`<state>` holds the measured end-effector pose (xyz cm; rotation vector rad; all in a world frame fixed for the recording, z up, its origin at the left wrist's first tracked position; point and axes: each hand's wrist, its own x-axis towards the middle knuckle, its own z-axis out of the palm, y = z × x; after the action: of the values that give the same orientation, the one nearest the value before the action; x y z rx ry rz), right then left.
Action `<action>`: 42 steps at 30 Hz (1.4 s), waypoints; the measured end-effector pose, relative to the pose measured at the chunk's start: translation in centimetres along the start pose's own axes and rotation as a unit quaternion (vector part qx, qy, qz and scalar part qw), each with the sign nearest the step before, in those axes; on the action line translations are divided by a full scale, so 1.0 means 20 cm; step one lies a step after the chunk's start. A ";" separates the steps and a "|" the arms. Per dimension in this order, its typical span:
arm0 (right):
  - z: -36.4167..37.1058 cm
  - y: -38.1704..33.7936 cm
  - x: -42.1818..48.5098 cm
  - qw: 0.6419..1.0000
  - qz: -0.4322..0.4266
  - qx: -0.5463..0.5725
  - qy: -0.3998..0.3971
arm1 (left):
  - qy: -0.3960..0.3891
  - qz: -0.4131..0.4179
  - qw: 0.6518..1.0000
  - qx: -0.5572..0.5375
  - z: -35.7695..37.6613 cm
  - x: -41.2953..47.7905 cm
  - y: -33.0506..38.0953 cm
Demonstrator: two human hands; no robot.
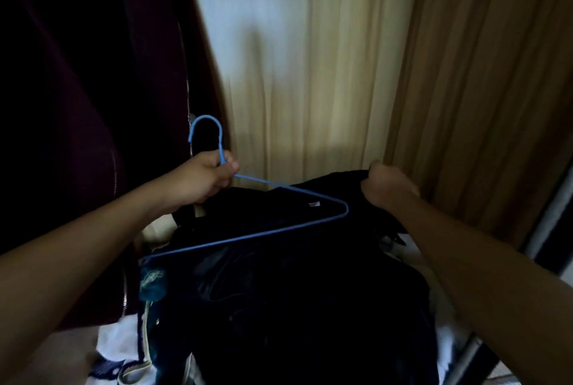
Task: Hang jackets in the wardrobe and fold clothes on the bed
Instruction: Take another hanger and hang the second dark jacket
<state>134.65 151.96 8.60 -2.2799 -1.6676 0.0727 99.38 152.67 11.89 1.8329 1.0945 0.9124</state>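
The only label I can find is a small pale tag (313, 204) on the black jacket (294, 291), just inside the right corner of the blue wire hanger (248, 235); any print on it is too small for me to read. My left hand (206, 175), at centre left of the frame, is curled tight round the hanger's neck just under the hook, which stands up above the fist. My right hand (387, 183), at centre right, is closed on a bunched upper edge of the jacket. The two hands are well apart, with the hanger's triangle lying tilted across the jacket's top between them. The jacket fills the lower centre of the frame. A maroon garment (77, 136) with a metal zip (125, 291) hangs over the whole left side, right beside my left forearm. Behind the hands, cream fabric (310, 74) hangs in long folds at the upper centre, blurred, and tan fabric (480, 74) hangs at the upper right. At the lower left, white cloth (117, 344) with a dark blue pattern shows under the jacket, and a teal patch (152, 282) sits at the hanger's left end. A metal bar (465, 356) crosses the lower right corner. The light is dim.
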 end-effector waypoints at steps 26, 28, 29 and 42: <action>-0.41 -0.38 -0.20 0.986 -0.073 0.139 0.059 | 0.073 0.145 0.963 0.214 0.04 0.13 0.15; -0.38 -0.48 -0.26 0.960 -0.084 0.264 0.045 | 0.070 0.143 0.963 0.217 0.16 0.14 0.13; -0.37 -0.53 -0.28 0.949 -0.087 0.303 0.032 | 0.071 0.145 0.964 0.211 0.22 0.14 0.11; -0.04 -0.50 -0.31 0.967 -0.253 -0.009 0.021 | -0.023 0.191 0.980 -0.056 0.35 0.20 -0.02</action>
<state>123.61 148.68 11.29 -1.7817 -2.1737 -0.1068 106.78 154.51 9.25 1.9935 0.6549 1.1191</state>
